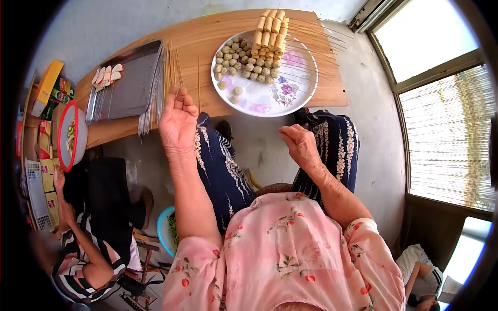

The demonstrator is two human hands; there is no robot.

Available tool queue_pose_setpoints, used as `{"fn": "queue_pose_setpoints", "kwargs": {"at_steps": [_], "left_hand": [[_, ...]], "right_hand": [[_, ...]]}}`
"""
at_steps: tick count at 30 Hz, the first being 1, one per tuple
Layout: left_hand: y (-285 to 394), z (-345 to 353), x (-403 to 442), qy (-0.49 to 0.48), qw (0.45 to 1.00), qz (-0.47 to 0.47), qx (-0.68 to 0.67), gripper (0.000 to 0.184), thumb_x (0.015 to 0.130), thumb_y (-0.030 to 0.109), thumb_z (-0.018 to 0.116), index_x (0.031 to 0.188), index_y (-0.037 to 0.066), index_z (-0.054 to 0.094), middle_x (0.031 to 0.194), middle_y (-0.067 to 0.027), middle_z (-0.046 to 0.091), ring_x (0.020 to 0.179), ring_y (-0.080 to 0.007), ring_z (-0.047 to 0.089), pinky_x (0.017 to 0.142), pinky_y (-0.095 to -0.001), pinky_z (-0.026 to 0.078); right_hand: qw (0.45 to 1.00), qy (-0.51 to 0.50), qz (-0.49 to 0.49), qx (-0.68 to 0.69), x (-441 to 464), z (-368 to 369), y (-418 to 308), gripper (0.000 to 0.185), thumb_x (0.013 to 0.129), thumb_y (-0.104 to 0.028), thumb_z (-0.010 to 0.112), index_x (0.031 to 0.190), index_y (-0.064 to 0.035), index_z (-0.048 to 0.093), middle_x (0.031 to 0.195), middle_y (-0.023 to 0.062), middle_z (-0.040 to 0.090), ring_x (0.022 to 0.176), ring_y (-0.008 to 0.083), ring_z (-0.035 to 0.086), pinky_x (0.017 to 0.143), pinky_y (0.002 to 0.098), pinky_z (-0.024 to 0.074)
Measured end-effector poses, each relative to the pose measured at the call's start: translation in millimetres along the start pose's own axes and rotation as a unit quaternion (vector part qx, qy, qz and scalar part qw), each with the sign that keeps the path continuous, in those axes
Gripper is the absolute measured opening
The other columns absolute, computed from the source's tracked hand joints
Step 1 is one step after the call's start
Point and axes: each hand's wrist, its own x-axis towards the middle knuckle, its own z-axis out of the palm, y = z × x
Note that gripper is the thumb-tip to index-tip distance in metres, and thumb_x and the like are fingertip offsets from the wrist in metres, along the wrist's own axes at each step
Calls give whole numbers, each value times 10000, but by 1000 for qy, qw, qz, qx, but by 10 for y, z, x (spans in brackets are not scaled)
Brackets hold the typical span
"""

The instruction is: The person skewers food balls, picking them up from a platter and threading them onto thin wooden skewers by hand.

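Note:
My left hand (179, 120) is at the table's front edge, palm up, fingers loosely bent and nothing visible in it. Its fingertips are near a bundle of thin wooden skewers (168, 70); a single skewer (198, 83) lies just to the right. Over my lap, my right hand (300, 144) has its fingers pressed together; whatever they hold, if anything, is hidden. Beyond it, a white floral plate (264, 98) holds many greyish meatballs (237, 54) and a stack of tan, tube-shaped rolls (270, 36), with sticks pointing right.
A metal tray (135, 78) holds skewered white slices with red edges (107, 75). Left of the wooden table (207, 26) is a red-rimmed bowl (72, 135), beside a seated person (88, 249). A blue basin (165, 228) stands below. Another person (423, 274) is at lower right.

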Motion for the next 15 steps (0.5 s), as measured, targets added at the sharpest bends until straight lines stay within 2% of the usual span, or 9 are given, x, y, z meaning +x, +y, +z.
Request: {"fn": "queue_pose_setpoints", "kwargs": {"at_steps": [4, 6, 10, 13, 15], "left_hand": [[12, -78, -133, -74, 997, -5, -18, 322, 888, 153, 558, 1171, 2, 525, 1075, -100, 594, 893, -199, 571, 736, -302, 447], [12, -81, -166, -69, 998, -2, 2, 313, 891, 139, 551, 1166, -7, 524, 1072, -109, 593, 897, -202, 570, 744, -301, 447], [44, -111, -127, -72, 996, 12, 46, 309, 887, 116, 551, 1160, -25, 521, 1056, -123, 592, 902, -204, 569, 756, -301, 448], [67, -138, -119, -17, 998, 24, 57, 292, 883, 104, 558, 1143, -26, 531, 1033, -127, 598, 897, -203, 569, 750, -301, 452], [81, -140, -113, -19, 997, 36, 60, 262, 887, 102, 556, 1120, -19, 544, 1026, -128, 601, 879, -202, 572, 734, -302, 457]], "right_hand": [[1000, 18, 12, 21, -209, 35, 51, 113, 785, -70, 634, 883, -18, 652, 788, 153, 625, 716, 337, 609, 641, 375, 491], [999, 19, 32, 24, -235, 16, 94, 109, 785, -70, 634, 879, -19, 653, 783, 150, 627, 710, 322, 615, 640, 365, 492], [999, 32, 28, 15, -247, -52, 154, 156, 816, -79, 611, 953, -22, 657, 766, 88, 642, 643, 165, 596, 612, 277, 477], [994, 23, 93, 52, -251, -112, 78, 164, 828, -89, 597, 959, -9, 657, 709, 52, 619, 611, 93, 552, 578, 233, 457], [995, 28, 83, 48, -269, -125, 70, 164, 831, -90, 593, 958, -10, 657, 715, 54, 623, 607, 96, 551, 576, 235, 457]]}}
